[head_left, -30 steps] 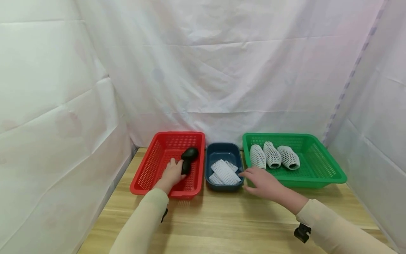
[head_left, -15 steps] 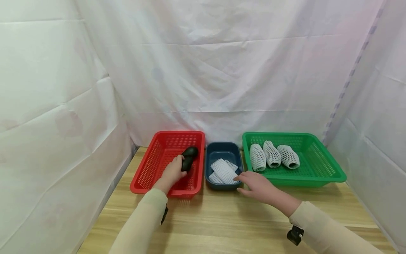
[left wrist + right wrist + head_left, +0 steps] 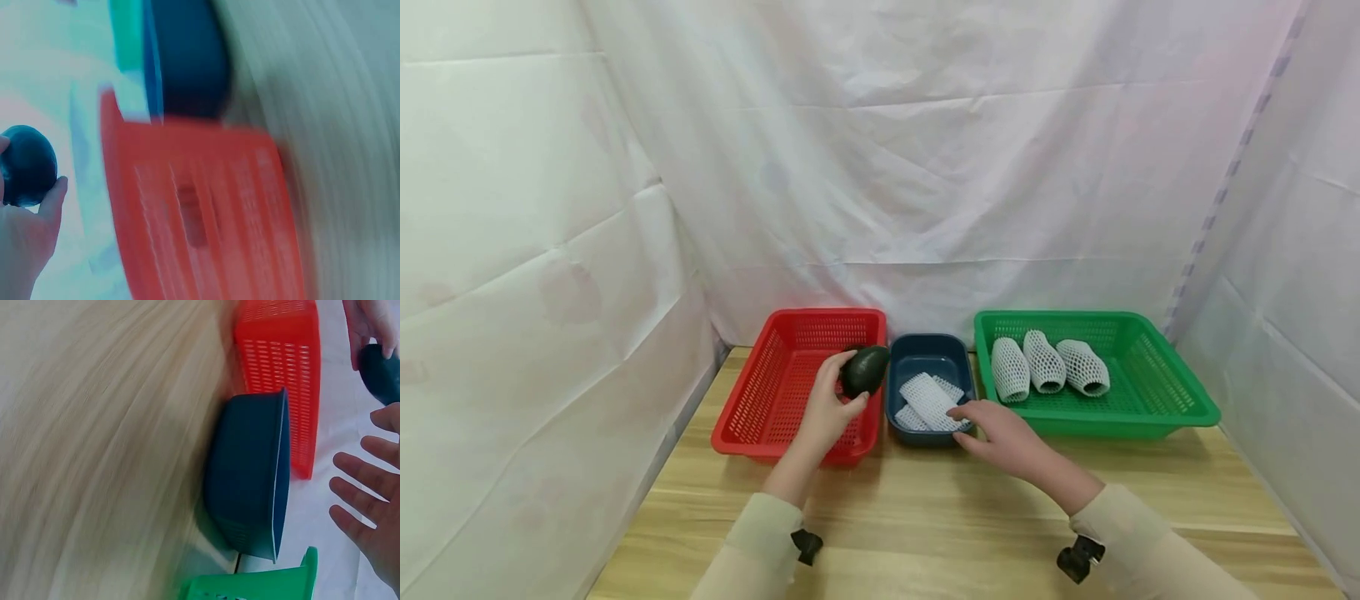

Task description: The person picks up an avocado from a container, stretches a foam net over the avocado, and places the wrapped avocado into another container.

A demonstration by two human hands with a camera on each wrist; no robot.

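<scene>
A dark green avocado is in my left hand, which grips it between thumb and fingers above the right side of the red basket. Behind it, a second dark shape is mostly hidden in the basket. My right hand hovers at the front right of the navy bin, its fingers spread in the right wrist view and holding nothing. Just beneath those fingertips lie white foam net sleeves, flat and crossed inside the bin. Blur softens the left wrist view, where the avocado shows at the left edge.
To the right stands a green basket holding three white net-wrapped items along its left side. All three containers sit side by side on a wooden table. White sheeting hangs behind and on both sides.
My left hand has lifted the avocado up from the red basket and moved it right, toward the navy bin. My right hand has shifted a little left, over the bin's front corner.
</scene>
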